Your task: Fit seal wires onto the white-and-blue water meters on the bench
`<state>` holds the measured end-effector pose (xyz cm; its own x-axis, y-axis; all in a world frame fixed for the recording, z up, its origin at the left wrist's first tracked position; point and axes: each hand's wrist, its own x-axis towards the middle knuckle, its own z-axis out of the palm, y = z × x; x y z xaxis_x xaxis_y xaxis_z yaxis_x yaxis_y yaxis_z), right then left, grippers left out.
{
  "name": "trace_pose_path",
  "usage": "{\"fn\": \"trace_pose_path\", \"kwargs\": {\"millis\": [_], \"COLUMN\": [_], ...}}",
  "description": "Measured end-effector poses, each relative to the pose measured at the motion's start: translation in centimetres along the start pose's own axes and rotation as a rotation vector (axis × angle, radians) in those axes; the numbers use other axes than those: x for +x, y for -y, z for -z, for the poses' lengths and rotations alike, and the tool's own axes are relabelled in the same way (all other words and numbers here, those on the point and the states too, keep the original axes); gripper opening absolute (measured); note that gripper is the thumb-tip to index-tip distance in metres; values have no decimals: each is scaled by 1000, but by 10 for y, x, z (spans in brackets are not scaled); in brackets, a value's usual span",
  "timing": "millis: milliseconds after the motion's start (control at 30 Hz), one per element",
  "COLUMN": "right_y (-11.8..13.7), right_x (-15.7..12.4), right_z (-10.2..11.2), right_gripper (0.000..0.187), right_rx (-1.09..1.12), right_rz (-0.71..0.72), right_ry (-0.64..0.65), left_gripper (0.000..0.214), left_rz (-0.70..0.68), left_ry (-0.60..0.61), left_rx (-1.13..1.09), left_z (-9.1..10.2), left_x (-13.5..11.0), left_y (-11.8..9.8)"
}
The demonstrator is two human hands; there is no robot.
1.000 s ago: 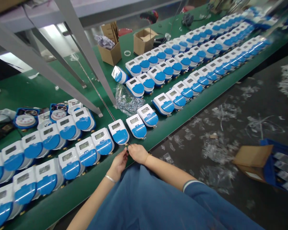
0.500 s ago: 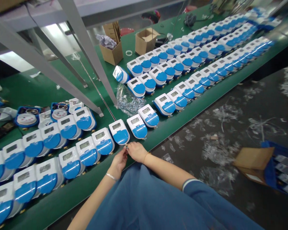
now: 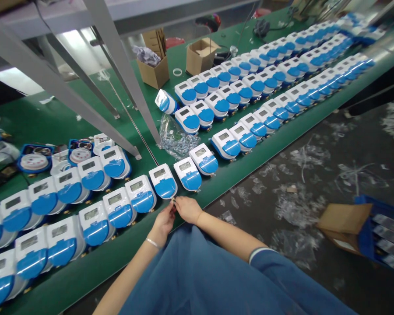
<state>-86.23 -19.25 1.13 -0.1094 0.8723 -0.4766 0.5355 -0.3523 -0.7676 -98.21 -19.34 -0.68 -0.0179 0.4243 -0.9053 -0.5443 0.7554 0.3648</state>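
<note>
My left hand point(image 3: 163, 222) and my right hand point(image 3: 188, 208) meet at the near edge of the green bench point(image 3: 239, 168). Both are pinched together on a tiny part at the front of a white and blue meter point(image 3: 162, 180). What the fingertips hold is too small to name. A silver bangle sits on my left wrist. More meters stand in the same row, one to its left point(image 3: 139, 193) and one to its right point(image 3: 187, 173).
Long rows of several white and blue meters run along the bench to the far right point(image 3: 282, 74) and near left point(image 3: 36, 218). A clear bag of small metal parts point(image 3: 175, 138), two cardboard boxes point(image 3: 154, 72), grey slanted frame bars point(image 3: 118, 61). Plastic scraps litter the floor point(image 3: 302, 192).
Both hands stay pinched at the same meter's front edge. Only the view has shifted slightly.
</note>
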Motion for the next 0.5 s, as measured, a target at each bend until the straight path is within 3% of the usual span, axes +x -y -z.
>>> {"fn": "trace_pose_path", "kwargs": {"millis": [167,267,433,500], "right_y": [5,6,1,-1], "right_x": [17,15,-1,-1], "right_z": [-4,-3,0,0], "right_gripper": [28,27,26,30], "right_rx": [186,182,-313,-450], "right_rz": [-166,-167,153,184], "right_ry": [193,164,-20,-27], "left_gripper": [9,9,9,8], "left_rz": [-47,-37,-4,2], "left_ry": [49,50,-2,-6], "left_rx": [37,29,-44,-60], "left_z": [1,0,-4,-5], "left_x": [6,4,-1,-1], "left_y": [-2,-3,-3,-2]}}
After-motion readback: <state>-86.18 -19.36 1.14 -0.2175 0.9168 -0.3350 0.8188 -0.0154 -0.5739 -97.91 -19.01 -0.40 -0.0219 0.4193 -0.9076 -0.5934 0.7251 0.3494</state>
